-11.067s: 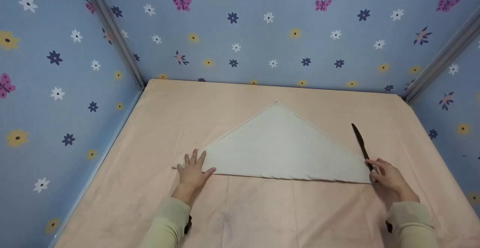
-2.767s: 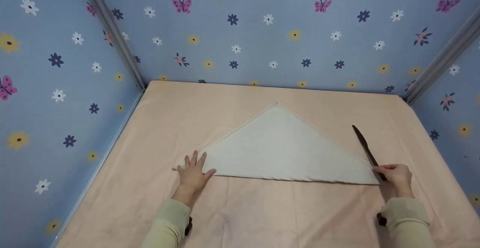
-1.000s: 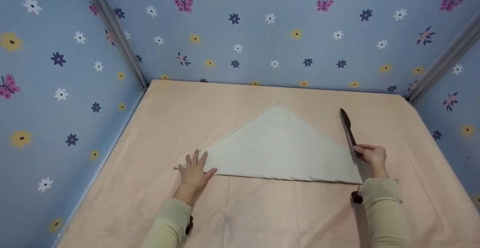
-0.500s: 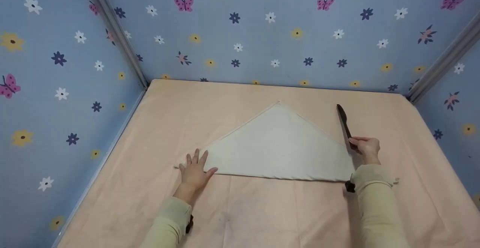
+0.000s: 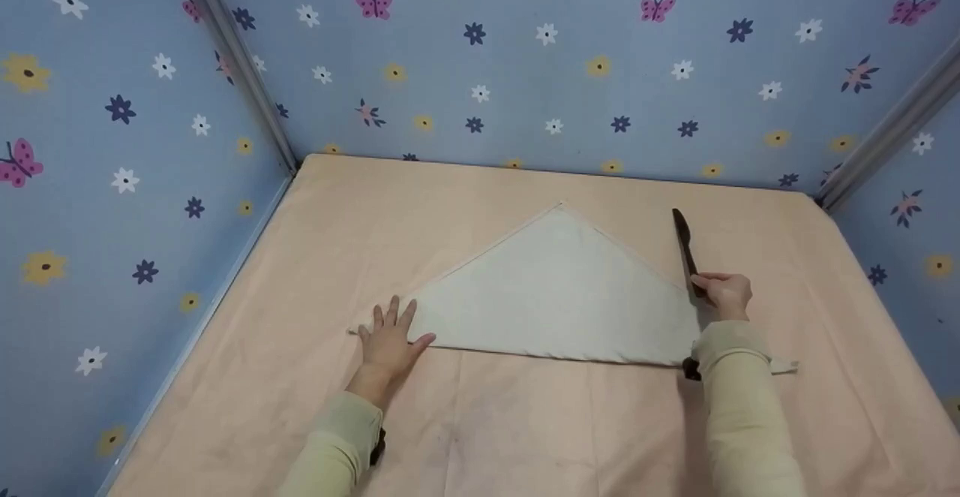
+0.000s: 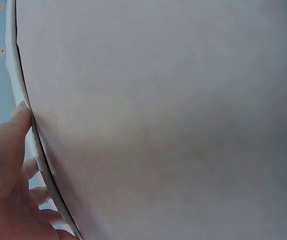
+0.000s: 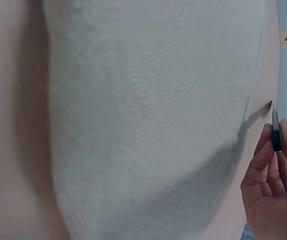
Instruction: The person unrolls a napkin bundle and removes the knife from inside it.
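A pale, whitish cloth point(image 5: 555, 294) lies folded into a wide triangle, with its point away from me and its long folded edge nearest me. My left hand point(image 5: 386, 343) rests on its left corner, fingers spread. The left wrist view shows the thumb at the folded edge. Over the cloth's right slope, my right hand point(image 5: 727, 294) pinches a dark table knife point(image 5: 682, 242) by its handle, between thumb and fingers. The blade points away from me. In the right wrist view the knife point(image 7: 276, 132) casts a shadow across the fabric. My right sleeve covers part of the cloth's right corner.
A peach tablecloth point(image 5: 525, 429) with faint creases covers the table. Blue flowered panels point(image 5: 510, 54) stand along the back and both sides, with grey metal posts point(image 5: 240, 61) at the corners. Dark wrist bands point(image 5: 379, 446) sit at both cuffs.
From the cloth's right corner, my right hand has carried the knife left and away from me. The cloth's right tip now shows past the sleeve. My left hand stays in place.
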`<state>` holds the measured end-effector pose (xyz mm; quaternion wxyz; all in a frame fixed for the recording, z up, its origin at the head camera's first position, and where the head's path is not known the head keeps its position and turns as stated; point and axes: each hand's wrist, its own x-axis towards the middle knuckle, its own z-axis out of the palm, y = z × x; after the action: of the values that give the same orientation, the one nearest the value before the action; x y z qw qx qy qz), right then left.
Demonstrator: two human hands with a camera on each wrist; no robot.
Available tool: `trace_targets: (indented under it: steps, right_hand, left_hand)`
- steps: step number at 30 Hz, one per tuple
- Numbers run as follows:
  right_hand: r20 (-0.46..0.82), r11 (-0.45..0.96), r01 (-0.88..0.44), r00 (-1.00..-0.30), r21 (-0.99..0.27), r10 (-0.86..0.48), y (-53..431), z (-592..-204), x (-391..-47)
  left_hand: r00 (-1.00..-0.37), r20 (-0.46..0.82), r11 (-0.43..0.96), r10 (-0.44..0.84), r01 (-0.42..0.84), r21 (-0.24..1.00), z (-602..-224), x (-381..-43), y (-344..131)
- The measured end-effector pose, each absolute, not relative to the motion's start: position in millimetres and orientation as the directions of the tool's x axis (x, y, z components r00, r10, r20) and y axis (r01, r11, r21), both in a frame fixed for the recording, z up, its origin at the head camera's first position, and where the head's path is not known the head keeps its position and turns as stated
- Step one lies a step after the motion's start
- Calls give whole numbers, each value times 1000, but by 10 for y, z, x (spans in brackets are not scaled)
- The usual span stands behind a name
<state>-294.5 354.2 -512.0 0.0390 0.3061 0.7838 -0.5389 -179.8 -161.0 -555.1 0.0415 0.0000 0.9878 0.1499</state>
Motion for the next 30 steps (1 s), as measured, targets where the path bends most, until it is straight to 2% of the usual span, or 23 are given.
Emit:
trace_targets:
  steps: [7, 14, 30]
  right_hand:
    - [-411, 218, 539, -799, -814, 439, 3578, -5210, -2930]
    - [-379, 233, 496, -830, -836, 409, 3592, -5244, -2913]
    - [-340, 265, 467, -846, -843, 411, 3584, -5261, -2846]
  left_hand:
    - [-997, -70, 959, 19, -1, 285, -5537, -1816, -1606]
    - [-997, -78, 953, 26, 1, 301, -5533, -1823, -1604]
    - [-996, -92, 958, 15, -11, 285, -5583, -1813, -1616]
